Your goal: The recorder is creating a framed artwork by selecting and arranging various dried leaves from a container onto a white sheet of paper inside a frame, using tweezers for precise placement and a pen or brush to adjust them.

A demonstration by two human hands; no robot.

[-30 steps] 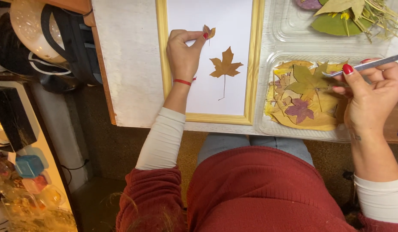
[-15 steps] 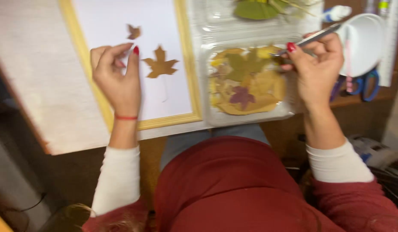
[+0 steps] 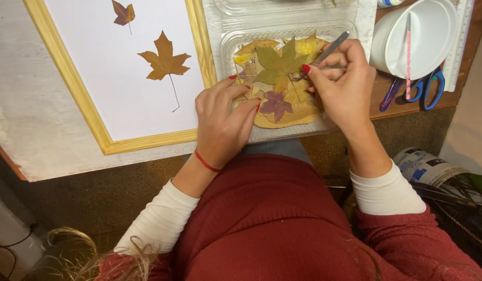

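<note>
At the far left, a wooden frame (image 3: 79, 99) held a white sheet with a small reddish leaf (image 3: 123, 13) and a larger brown maple leaf (image 3: 164, 60) lying on it, stems pointing toward the person. Just right of the frame, a clear plastic tray (image 3: 225, 44) on the worktop (image 3: 27, 114) carried a heap of pressed leaves. The left hand (image 3: 222, 122) rested on the tray's near-left edge, fingers spread loosely and gripping nothing, fingertips touching the pile beside a purple leaf (image 3: 275, 104). The right hand (image 3: 345, 86) was clamped on metal tweezers (image 3: 324, 54), whose long axis ran from upper right down to the left, tips meeting the green leaf (image 3: 274, 65) at its stem. That leaf lay between both hands, nearer the right. Farther right sat a white bowl (image 3: 423, 31) and blue scissors (image 3: 425, 88).
</note>
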